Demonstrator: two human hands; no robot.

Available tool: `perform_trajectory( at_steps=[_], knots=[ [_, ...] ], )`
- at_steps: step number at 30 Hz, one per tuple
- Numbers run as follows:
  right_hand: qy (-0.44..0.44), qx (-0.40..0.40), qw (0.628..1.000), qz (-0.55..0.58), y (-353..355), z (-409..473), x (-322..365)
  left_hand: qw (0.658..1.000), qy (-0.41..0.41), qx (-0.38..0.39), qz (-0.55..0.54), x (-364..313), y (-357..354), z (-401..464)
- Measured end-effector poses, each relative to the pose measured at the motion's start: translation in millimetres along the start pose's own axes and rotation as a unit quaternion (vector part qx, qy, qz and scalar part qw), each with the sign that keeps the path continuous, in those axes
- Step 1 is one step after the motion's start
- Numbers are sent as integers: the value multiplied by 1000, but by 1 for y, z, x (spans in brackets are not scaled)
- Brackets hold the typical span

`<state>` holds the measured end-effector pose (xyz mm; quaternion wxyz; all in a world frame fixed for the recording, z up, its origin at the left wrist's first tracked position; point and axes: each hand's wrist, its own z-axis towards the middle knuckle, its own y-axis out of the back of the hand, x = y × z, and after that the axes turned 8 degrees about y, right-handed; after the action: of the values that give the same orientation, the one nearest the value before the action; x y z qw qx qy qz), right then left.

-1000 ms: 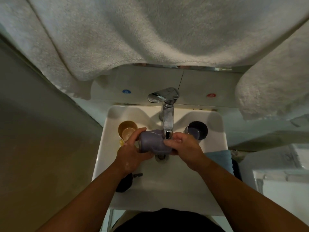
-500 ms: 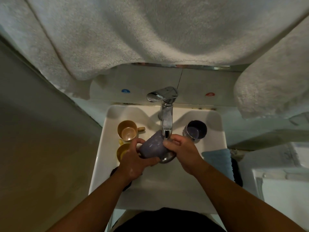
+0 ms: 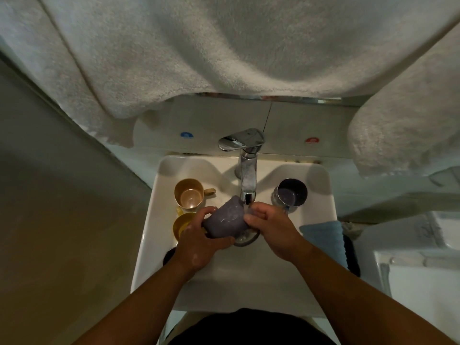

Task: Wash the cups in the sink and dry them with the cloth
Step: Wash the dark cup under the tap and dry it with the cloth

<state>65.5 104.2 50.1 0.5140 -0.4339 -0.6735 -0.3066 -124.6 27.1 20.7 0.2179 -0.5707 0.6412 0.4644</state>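
A purple cup (image 3: 227, 217) lies tilted under the chrome tap (image 3: 246, 168), over the drain of the white sink (image 3: 321, 195). My left hand (image 3: 201, 240) grips its lower side, and my right hand (image 3: 270, 226) holds its right edge with curled fingers. A tan cup (image 3: 189, 194) stands upright at the sink's back left, with a yellow cup (image 3: 180, 225) just in front of it, partly behind my left hand. Another purple cup (image 3: 291, 191) stands at the back right. A blue cloth (image 3: 323, 235) lies on the sink's right rim.
Large white towels (image 3: 224, 46) hang overhead and at the right (image 3: 410, 125). A dark object (image 3: 169, 255) sits on the sink's left rim near my left wrist. A grey wall runs along the left.
The purple cup turned from lying sideways to tilted with its base toward the spout. Both hands shifted slightly down and left with it, uncovering the yellow cup.
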Motion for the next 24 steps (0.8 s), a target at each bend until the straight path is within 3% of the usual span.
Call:
perform_trajectory(
  at_steps=[5,12,17,20,24],
  knots=[
    [-2,-86,995,-44,-3,5,-5,997,35,52,-41,-11,1,-1],
    [-27,10,999,20,0,2,-1,1000,-12,4,19,-9,-1,-4],
    [-46,-44,997,-43,-9,3,-6,995,-71,11,69,-10,-4,-2],
    [-48,-78,995,-48,-10,4,-3,996,-57,28,58,-12,-5,-3],
    [-3,-49,994,-101,-8,2,-2,999,-25,46,7,-16,-7,-4]
  ],
)
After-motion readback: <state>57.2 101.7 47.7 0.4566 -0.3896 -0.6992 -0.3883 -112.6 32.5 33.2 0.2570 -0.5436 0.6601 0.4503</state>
